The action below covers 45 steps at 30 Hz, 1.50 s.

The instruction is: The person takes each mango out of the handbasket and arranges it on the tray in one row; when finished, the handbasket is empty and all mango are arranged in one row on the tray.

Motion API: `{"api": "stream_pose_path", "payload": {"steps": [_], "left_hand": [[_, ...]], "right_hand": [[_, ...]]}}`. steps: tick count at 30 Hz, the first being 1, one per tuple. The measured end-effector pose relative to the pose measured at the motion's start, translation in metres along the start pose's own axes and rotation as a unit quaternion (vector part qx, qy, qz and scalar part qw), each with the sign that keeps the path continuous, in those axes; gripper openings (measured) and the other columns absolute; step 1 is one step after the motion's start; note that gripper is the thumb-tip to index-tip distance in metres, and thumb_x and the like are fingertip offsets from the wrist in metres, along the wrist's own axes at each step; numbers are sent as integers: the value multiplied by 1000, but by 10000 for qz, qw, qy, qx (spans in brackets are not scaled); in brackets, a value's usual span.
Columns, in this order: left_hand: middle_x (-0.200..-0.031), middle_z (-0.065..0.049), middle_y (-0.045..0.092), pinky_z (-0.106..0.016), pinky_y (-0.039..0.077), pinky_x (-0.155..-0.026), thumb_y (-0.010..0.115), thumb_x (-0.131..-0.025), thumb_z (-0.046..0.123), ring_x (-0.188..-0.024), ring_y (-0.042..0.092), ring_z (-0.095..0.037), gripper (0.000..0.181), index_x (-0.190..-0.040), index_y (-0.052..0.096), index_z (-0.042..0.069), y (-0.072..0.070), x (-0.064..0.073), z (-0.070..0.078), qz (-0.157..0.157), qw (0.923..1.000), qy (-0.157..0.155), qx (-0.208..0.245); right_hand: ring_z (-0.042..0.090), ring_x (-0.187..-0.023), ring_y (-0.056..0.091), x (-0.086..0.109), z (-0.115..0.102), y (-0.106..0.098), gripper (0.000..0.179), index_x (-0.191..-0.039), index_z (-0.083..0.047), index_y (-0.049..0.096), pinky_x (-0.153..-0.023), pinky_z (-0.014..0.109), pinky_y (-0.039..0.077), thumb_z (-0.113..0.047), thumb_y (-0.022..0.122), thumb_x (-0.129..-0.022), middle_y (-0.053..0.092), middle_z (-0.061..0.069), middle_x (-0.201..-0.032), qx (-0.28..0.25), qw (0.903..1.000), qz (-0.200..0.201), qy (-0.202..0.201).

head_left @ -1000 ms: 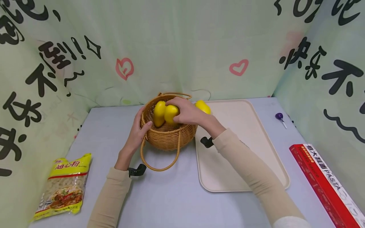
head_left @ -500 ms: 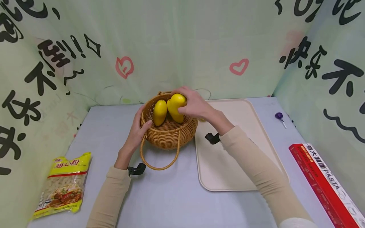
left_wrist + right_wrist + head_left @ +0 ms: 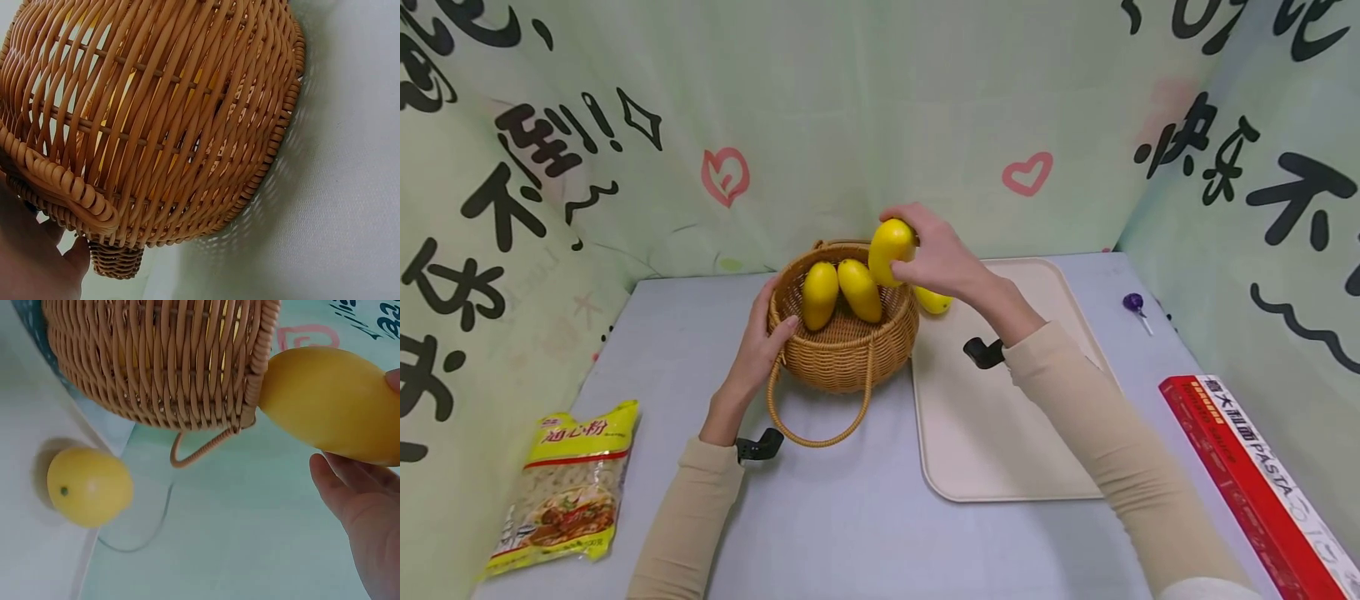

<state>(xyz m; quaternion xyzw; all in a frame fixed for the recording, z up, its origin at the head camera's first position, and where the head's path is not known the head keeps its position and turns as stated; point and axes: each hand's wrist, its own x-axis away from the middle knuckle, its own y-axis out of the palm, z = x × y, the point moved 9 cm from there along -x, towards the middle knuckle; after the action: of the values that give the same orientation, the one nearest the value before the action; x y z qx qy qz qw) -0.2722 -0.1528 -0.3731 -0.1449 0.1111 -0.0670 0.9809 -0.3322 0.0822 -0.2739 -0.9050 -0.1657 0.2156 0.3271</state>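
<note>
A round wicker basket (image 3: 842, 367) with looped handles stands mid-table. My left hand (image 3: 756, 350) grips its left rim, thumb over the edge; the left wrist view shows the woven wall (image 3: 162, 119) close up. Over the basket's right rim, my right hand (image 3: 951, 260) holds a yellow mango (image 3: 891, 250) between thumb and fingers. The right wrist view has this mango (image 3: 331, 403) beside the rim. Two more mangoes, one at the left (image 3: 820, 296) and one nearer the middle (image 3: 860, 290), lie inside. Another yellow fruit (image 3: 934, 301) sits on the beige tray (image 3: 1000, 433), partly behind my right hand.
At the left lies a yellow bag of pasta (image 3: 568, 492). A red pasta box (image 3: 1255, 475) lies along the right side, and a purple lollipop (image 3: 1135, 306) is behind it. A printed curtain (image 3: 872, 125) closes off the back and sides.
My right hand has lifted a mango up and rightward from inside the basket to above its right rim. Two mangoes now show apart inside. My left hand stays on the rim.
</note>
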Motion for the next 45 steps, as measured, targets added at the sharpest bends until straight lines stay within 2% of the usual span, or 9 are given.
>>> {"api": "stream_pose_path", "payload": {"steps": [6,12,19,35,45], "left_hand": [[-166,-12,14,-56,18,-123,51,-98,21,-153,19,-33,73,-160,15,12,0,-1,0,7,10000,19,-60],[-166,-11,13,-55,18,-123,51,-98,22,-153,18,-32,72,-160,15,13,1,-1,0,8,10000,0,-83],[-166,-11,13,-54,18,-124,51,-99,23,-153,18,-31,72,-160,14,13,0,-1,-1,18,10000,-16,-52],[-167,-10,12,-52,18,-124,50,-99,24,-153,18,-30,72,-160,13,14,1,1,-4,0,10000,-50,16],[-167,-11,12,-53,18,-124,50,-99,23,-153,17,-32,72,-160,14,13,1,1,-1,33,10000,5,-48]], "right_hand": [[25,-112,51,2,6,-15,58,-137,-10,52,-101,44,46,-13,67,-81,51,9,-137,56,9998,194,-58],[25,-111,50,6,16,-31,56,-135,-11,53,-100,45,47,-13,67,-81,51,9,-135,94,9992,377,33],[27,-110,50,11,36,-42,57,-135,-10,52,-96,44,48,-13,66,-80,50,10,-135,413,9983,343,230],[32,-109,48,37,109,-44,59,-137,-5,49,-93,49,50,-18,68,-83,50,17,-128,965,9871,-39,1280],[35,-110,47,55,159,-34,63,-142,-5,45,-97,53,47,-24,65,-85,46,19,-131,1092,9756,90,1902]]}}
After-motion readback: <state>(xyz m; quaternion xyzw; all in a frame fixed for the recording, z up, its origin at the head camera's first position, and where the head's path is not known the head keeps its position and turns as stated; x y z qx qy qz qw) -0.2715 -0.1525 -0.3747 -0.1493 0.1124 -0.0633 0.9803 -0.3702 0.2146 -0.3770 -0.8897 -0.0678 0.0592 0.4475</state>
